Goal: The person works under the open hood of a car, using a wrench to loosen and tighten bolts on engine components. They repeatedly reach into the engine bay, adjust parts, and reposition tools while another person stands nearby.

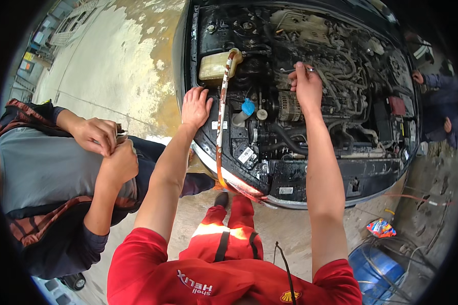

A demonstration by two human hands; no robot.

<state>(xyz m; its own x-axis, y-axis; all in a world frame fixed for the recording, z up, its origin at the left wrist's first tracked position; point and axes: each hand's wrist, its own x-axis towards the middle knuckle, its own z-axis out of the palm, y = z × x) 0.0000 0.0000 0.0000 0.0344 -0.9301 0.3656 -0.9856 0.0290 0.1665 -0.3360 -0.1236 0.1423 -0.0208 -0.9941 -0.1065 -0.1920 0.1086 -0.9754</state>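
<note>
My left hand (196,107) lies flat on the edge of the engine bay, fingers spread, holding nothing. Over the middle of the engine (336,66), my right hand (307,87) is closed in a pinch on a slim metal tool (311,69). Its exact kind is too small to make out. Between my hands, a white hose with brown patches (223,107) runs from the mouth of a yellowed plastic reservoir (213,66) down over the front of the car. A blue cap (248,107) tops a filler neck to the right of that hose.
On my left stands a person in a grey shirt (51,168), hands together near the fender. Another person in dark clothes (442,101) is at the car's far right. A blue drum (374,272) with loose hoses and a colourful packet (380,228) are at lower right.
</note>
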